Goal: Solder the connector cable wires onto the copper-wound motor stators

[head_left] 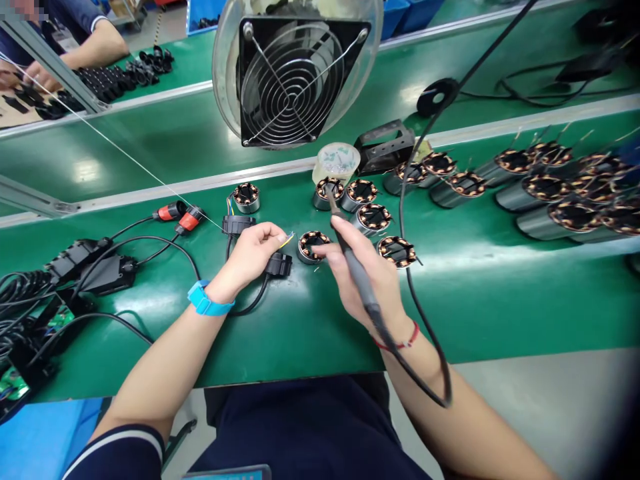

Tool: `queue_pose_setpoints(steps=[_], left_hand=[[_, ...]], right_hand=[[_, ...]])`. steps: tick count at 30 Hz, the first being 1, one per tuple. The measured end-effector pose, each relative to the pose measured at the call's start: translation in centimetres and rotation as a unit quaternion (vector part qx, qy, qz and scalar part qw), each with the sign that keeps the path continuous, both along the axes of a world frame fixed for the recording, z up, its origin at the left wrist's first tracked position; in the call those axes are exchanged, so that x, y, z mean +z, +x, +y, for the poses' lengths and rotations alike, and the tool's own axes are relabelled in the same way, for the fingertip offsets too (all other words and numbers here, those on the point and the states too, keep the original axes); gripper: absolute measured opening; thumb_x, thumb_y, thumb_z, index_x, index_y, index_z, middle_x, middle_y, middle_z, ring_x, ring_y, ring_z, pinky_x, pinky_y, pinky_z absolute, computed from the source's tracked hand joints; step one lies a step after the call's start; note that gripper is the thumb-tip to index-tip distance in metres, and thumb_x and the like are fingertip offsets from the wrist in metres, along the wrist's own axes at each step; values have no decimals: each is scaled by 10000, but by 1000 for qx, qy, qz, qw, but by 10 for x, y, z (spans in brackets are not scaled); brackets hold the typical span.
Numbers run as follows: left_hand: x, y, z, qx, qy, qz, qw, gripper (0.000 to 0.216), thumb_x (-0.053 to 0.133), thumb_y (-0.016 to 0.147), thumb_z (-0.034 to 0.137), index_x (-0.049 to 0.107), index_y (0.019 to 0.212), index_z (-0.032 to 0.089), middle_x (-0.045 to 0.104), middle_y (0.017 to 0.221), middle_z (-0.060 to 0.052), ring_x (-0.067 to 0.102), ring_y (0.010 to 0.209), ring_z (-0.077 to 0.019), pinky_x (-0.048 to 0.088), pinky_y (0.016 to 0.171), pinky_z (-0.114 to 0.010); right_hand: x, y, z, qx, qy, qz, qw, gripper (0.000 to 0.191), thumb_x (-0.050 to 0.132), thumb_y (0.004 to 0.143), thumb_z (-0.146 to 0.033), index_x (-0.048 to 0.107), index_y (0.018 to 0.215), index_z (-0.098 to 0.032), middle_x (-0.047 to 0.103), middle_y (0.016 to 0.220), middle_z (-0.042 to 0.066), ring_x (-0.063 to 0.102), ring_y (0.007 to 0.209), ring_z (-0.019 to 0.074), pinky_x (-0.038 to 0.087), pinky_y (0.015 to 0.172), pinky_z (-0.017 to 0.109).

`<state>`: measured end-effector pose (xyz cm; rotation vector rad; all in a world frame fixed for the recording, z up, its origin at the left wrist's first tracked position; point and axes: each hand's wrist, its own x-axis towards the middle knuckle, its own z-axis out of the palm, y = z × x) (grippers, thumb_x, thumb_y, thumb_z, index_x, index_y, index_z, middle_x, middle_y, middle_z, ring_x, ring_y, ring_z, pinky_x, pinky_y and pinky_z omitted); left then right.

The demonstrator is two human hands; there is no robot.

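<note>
My left hand (257, 250) pinches thin coloured wires (287, 239) that come from a black cable end cap (279, 265) on the green bench. A soldering iron (356, 270) is gripped in my right hand (367, 277), its tip pointing away from me toward the motor stators at the back. Between my hands stands a motor stator (313, 248) with copper windings; my right index finger reaches close to its rim, and I cannot tell if it touches. Another black cap (239, 225) lies beside my left hand, with a wired stator (247, 197) behind it.
A fan with a wire guard (291, 100) hangs over the bench's back. More stators (557, 217) crowd the right. Black cables, boxes (107, 273) and red-black connectors (190, 219) lie left. The iron's cord (415, 300) loops past my right forearm. A co-worker's arm (95, 47) shows far left.
</note>
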<state>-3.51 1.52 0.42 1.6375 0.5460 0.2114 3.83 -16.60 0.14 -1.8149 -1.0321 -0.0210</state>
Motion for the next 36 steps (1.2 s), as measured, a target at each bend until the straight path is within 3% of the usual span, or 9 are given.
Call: queue_pose_setpoints(steps=[5,9,12,17,24,36], left_hand=[[-3,-5,-6,10,80,-5,997,149,579,816,286,593,737,160,555,669,15,473,622,-105,362,589,-225],[-4,-12,-13,7,130,-16,991,141,548,854,268,587,762,169,567,690,20,486,624,-96,362,578,-212],[-5,-13,-16,11,157,-22,987,131,536,862,248,583,768,170,551,673,28,468,603,-90,349,557,-207],[-5,-13,-16,12,173,-29,984,125,518,869,222,576,772,170,543,669,30,451,589,-85,339,540,-205],[-1,-12,-17,4,241,-28,970,124,505,867,179,548,750,170,518,646,37,438,582,-83,334,557,-218],[2,-8,-24,17,345,-44,937,164,505,835,74,490,709,177,454,604,51,412,572,-89,308,564,-237]], right_hand=[[-8,-7,-14,-48,86,-9,995,262,545,926,-301,591,1184,-293,685,1016,69,637,855,228,548,770,421],[-20,-4,-15,-75,135,49,987,186,527,919,-337,618,1062,-260,635,797,53,628,717,226,535,669,431],[-24,0,-12,-68,187,33,980,185,526,909,-336,637,1020,-238,567,673,8,591,600,189,490,597,392],[-26,3,-8,-49,260,38,964,171,548,878,-303,668,951,-206,552,665,-5,523,509,147,421,520,345],[-23,2,-9,-52,244,51,967,165,550,881,-310,669,946,-214,558,643,-10,526,482,144,422,483,330],[-8,-3,-7,-41,175,-126,976,145,574,876,-269,651,985,-209,651,711,7,585,558,149,466,506,308]])
